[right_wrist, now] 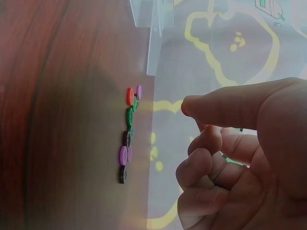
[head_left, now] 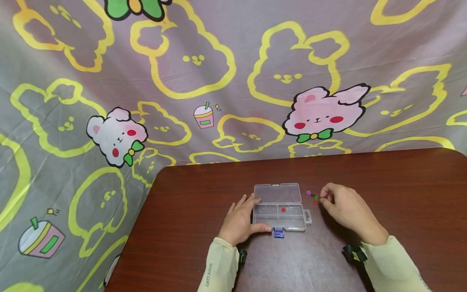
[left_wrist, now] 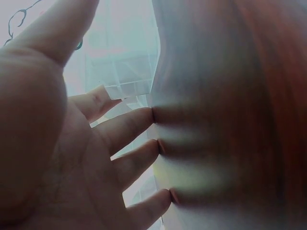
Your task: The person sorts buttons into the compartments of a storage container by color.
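A clear plastic divided box lies on the table, its transparent lid folded back and a blue clasp at its front. Inside one compartment is a red button. My left hand rests at the box's left side with fingers spread; its thumb lies along the front edge, the index finger by the lid hinge. To the right of the box, my right hand pinches a red button, of which only an edge shows at the thumb tip. Loose red, green, purple and dark buttons lie beside that hand.
The brown wooden table extends around the box on all sides. Behind and to the left hangs a grey curtain with cartoon animals. A clear hanging tab sticks out from the box's right side.
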`<state>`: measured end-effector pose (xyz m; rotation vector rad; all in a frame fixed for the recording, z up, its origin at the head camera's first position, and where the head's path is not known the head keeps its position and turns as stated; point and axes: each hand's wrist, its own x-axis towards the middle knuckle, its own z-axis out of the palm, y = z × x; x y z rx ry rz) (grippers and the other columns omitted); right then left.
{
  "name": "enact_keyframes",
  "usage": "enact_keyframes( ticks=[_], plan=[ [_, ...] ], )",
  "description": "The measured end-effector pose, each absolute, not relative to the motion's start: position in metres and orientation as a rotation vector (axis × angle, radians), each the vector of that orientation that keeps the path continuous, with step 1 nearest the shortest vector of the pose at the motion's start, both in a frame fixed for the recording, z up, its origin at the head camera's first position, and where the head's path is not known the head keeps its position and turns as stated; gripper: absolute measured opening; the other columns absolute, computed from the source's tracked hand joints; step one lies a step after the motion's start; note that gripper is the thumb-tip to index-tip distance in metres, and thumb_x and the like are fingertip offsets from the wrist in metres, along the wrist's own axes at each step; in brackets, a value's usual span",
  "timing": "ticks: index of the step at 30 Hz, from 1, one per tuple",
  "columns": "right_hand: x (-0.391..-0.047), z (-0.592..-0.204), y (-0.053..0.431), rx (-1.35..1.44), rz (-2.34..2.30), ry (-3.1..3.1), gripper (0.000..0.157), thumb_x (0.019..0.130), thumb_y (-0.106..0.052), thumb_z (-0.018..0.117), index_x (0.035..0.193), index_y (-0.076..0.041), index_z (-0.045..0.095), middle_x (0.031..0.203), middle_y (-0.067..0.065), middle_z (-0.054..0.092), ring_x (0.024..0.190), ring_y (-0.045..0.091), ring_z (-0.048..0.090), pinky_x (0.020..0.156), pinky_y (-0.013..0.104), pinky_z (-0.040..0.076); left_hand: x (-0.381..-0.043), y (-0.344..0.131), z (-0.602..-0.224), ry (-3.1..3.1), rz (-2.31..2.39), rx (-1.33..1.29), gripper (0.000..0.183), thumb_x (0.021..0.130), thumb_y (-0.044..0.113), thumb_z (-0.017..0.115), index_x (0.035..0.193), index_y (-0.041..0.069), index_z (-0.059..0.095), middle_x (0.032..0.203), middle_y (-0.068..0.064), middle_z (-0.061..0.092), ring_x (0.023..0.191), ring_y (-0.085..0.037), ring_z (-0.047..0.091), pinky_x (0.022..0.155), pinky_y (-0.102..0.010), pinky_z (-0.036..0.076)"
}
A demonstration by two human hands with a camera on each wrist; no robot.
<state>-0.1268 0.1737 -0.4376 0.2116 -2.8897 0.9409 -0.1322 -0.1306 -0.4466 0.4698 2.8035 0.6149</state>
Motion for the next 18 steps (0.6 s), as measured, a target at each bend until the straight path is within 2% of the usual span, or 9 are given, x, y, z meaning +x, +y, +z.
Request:
enact_keyframes(
  ticks=[18],
  plan=[
    [-0.124, -0.435, 0.158, 0.246, 0.919, -2.889, 0.01, 0.086, -0.008, 0.073, 0.087, -0.011, 0.064, 0.069, -0.003, 0.05, 0.06, 0.014, 0.044, 0.053, 0.031, 0.035, -0.133, -0.132, -0.449, 2.798, 0.628, 0.475, 0.09, 0.078, 0.059, 0.077, 0.152, 0.019, 0.046, 0.162, -0.008, 0.032, 0.152, -0.027, 0.023, 0.122, -0.055, 0.018]
  ],
)
